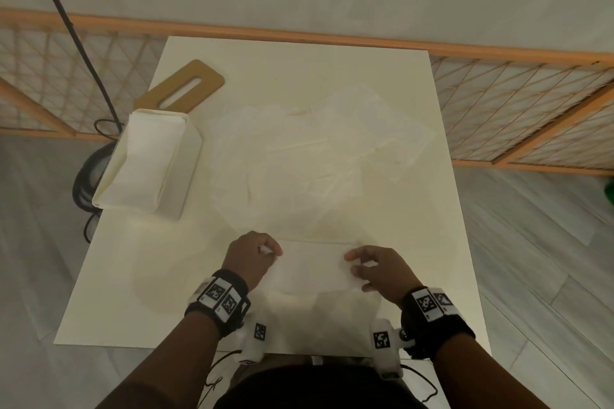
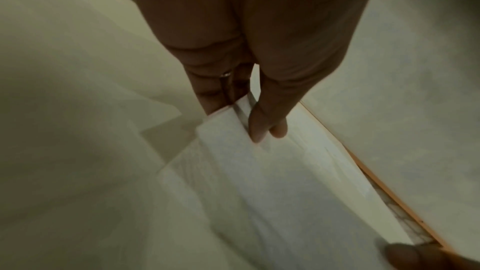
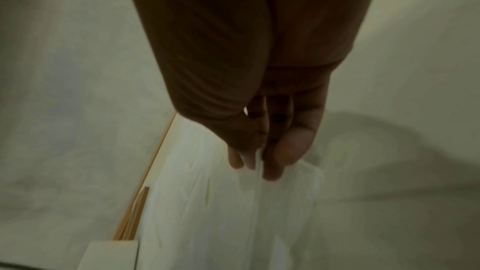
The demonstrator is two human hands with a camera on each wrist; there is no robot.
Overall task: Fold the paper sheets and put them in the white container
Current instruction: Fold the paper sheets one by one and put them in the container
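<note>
Left hand (image 1: 252,254) and right hand (image 1: 377,271) each pinch an end of one paper sheet (image 1: 314,264), thumb against fingers. White container (image 1: 186,159) stands well apart, far left on table (image 1: 133,276).

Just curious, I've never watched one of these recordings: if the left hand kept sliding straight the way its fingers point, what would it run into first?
Probably the right hand. The left hand pinches one end of the paper sheet, fingers pointing along it toward the other end, which the right hand holds. Only paper lies between them, though depth is unclear.
</note>
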